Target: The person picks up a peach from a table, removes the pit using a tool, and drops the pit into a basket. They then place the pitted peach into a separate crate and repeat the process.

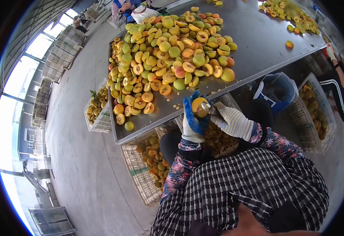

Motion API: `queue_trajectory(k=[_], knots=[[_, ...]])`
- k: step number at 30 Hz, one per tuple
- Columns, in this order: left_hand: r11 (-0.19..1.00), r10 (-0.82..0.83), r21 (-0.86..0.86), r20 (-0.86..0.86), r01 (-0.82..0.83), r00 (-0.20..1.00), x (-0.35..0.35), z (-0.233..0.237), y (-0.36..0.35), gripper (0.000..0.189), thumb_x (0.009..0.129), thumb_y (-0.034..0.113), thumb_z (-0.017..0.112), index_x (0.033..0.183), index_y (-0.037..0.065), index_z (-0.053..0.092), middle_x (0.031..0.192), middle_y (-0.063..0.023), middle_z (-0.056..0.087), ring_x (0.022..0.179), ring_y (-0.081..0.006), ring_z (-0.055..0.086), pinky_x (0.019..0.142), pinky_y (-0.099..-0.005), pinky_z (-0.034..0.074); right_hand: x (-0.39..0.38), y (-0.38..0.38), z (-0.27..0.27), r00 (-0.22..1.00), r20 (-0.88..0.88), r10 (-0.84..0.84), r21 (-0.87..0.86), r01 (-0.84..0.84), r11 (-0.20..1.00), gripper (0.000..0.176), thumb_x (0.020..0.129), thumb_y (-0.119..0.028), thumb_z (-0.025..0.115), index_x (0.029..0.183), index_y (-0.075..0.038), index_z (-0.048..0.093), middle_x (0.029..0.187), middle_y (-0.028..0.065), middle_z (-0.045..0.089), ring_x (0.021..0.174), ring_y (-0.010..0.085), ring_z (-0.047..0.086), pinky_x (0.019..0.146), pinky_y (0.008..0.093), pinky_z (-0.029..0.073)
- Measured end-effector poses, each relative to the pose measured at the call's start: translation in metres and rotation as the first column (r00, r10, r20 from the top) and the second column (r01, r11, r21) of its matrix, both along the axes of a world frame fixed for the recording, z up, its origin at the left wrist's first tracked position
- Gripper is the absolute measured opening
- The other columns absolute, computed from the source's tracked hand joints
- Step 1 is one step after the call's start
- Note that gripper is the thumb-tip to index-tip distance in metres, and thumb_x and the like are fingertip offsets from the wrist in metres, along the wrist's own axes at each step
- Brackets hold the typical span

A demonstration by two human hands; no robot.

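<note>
My left hand (193, 122), in a blue-coated white glove, is closed around a yellow-orange fruit (199, 106) above the table's front edge. My right hand (231, 121), in a pale striped glove, grips a small metal tool (206, 106), whose shiny end touches the fruit's right side. The fingers of this hand are wrapped round the tool, hiding most of its handle. Just beyond both hands lies a large heap of whole and halved fruits (165, 46) on the metal table (254, 51).
Crates of fruit stand below the table at left (138, 173), far left (100, 122) and right (327, 137). A blue bucket (284, 92) is right of my hands. Another person (122, 7) is beyond the table; a co-worker's red-gloved hand (330, 52) shows at right.
</note>
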State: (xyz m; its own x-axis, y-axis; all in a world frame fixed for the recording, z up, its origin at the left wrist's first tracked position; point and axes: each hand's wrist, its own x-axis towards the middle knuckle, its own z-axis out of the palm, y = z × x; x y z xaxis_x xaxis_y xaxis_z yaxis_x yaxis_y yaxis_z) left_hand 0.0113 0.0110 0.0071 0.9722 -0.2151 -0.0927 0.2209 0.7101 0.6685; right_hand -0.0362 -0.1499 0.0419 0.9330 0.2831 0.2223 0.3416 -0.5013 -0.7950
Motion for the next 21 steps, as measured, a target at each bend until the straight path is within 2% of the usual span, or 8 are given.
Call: queue_trajectory(k=[3, 5, 7, 8, 10, 17, 20, 21], knots=[[0.916, 0.056, 0.371, 0.254, -0.151, 0.966, 0.001, -0.021, 0.000, 0.047, 0.101, 0.040, 0.048, 0.132, 0.004, 0.049, 0.123, -0.0122, 0.056, 0.112, -0.0235, 0.057, 0.096, -0.0358, 0.048, 0.002, 0.003, -0.013, 0.993, 0.122, 0.005, 0.061, -0.013, 0.998, 0.031, 0.091, -0.018, 0.063, 0.114, -0.002, 0.050, 0.095, 0.0191, 0.065, 0.086, 0.0364, 0.065, 0.074, 0.0395, 0.052], [0.710, 0.003, 0.639, 0.417, -0.295, 0.909, 0.001, -0.031, 0.004, 0.049, 0.100, 0.044, 0.048, 0.130, 0.006, 0.050, 0.117, -0.0097, 0.060, 0.106, -0.0217, 0.058, 0.091, -0.0340, 0.050, 0.010, 0.011, -0.017, 0.991, 0.135, 0.023, 0.232, -0.054, 0.971, 0.034, 0.092, -0.023, 0.063, 0.116, -0.003, 0.050, 0.096, 0.0198, 0.065, 0.087, 0.0375, 0.065, 0.075, 0.0400, 0.053], [0.999, -0.019, 0.047, -0.026, 0.020, 0.999, -0.009, -0.010, -0.006, 0.047, 0.099, 0.046, 0.049, 0.127, 0.008, 0.053, 0.108, -0.0039, 0.063, 0.101, -0.0174, 0.059, 0.085, -0.0325, 0.050, 0.008, 0.009, 0.017, 0.998, 0.038, -0.052, -0.011, 0.052, 0.999, 0.051, 0.087, -0.044, 0.064, 0.116, -0.003, 0.053, 0.094, 0.0216, 0.066, 0.089, 0.0395, 0.065, 0.076, 0.0453, 0.052], [0.988, 0.045, 0.153, -0.060, -0.036, 0.997, -0.019, 0.014, -0.016, 0.042, 0.099, 0.044, 0.051, 0.121, 0.009, 0.055, 0.106, -0.0028, 0.063, 0.101, -0.0160, 0.059, 0.087, -0.0324, 0.048, 0.011, 0.008, 0.017, 0.999, 0.052, -0.017, 0.050, 0.015, 0.999, 0.050, 0.086, -0.043, 0.064, 0.112, -0.002, 0.056, 0.092, 0.0239, 0.066, 0.090, 0.0408, 0.063, 0.076, 0.0465, 0.051], [0.982, -0.036, 0.189, 0.211, -0.004, 0.977, -0.016, 0.003, -0.012, 0.045, 0.103, 0.043, 0.041, 0.123, 0.005, 0.053, 0.113, -0.0057, 0.062, 0.107, -0.0186, 0.058, 0.096, -0.0362, 0.045, 0.020, 0.008, -0.016, 0.996, 0.080, -0.039, 0.097, 0.031, 0.995, 0.041, 0.086, -0.036, 0.064, 0.107, -0.001, 0.056, 0.089, 0.0252, 0.065, 0.088, 0.0426, 0.062, 0.075, 0.0467, 0.051], [0.965, -0.158, 0.221, 0.053, 0.142, 0.986, -0.019, -0.007, -0.011, 0.040, 0.103, 0.034, 0.039, 0.129, 0.006, 0.051, 0.121, -0.0092, 0.058, 0.115, -0.0238, 0.055, 0.102, -0.0401, 0.042, 0.015, -0.005, -0.011, 0.992, -0.116, -0.042, 0.147, 0.059, 0.987, 0.033, 0.081, -0.023, 0.065, 0.104, 0.000, 0.058, 0.087, 0.0251, 0.065, 0.086, 0.0436, 0.063, 0.075, 0.0443, 0.051], [0.988, -0.131, 0.063, -0.141, 0.141, 0.981, -0.020, -0.002, -0.015, 0.040, 0.102, 0.035, 0.043, 0.130, 0.008, 0.050, 0.123, -0.0077, 0.058, 0.115, -0.0227, 0.055, 0.104, -0.0383, 0.041, 0.024, -0.003, -0.047, 0.990, -0.139, -0.006, 0.297, 0.048, 0.954, 0.035, 0.079, -0.019, 0.066, 0.108, -0.002, 0.061, 0.093, 0.0226, 0.067, 0.091, 0.0353, 0.067, 0.080, 0.0397, 0.051], [0.976, -0.083, 0.202, 0.024, 0.076, 0.996, -0.017, -0.025, -0.010, 0.041, 0.102, 0.037, 0.043, 0.129, 0.008, 0.052, 0.121, -0.0078, 0.059, 0.114, -0.0227, 0.055, 0.103, -0.0383, 0.042, 0.021, -0.004, -0.040, 0.988, -0.153, -0.016, 0.390, 0.075, 0.918, 0.033, 0.081, -0.017, 0.065, 0.109, -0.001, 0.060, 0.095, 0.0206, 0.067, 0.092, 0.0313, 0.066, 0.082, 0.0389, 0.051]])
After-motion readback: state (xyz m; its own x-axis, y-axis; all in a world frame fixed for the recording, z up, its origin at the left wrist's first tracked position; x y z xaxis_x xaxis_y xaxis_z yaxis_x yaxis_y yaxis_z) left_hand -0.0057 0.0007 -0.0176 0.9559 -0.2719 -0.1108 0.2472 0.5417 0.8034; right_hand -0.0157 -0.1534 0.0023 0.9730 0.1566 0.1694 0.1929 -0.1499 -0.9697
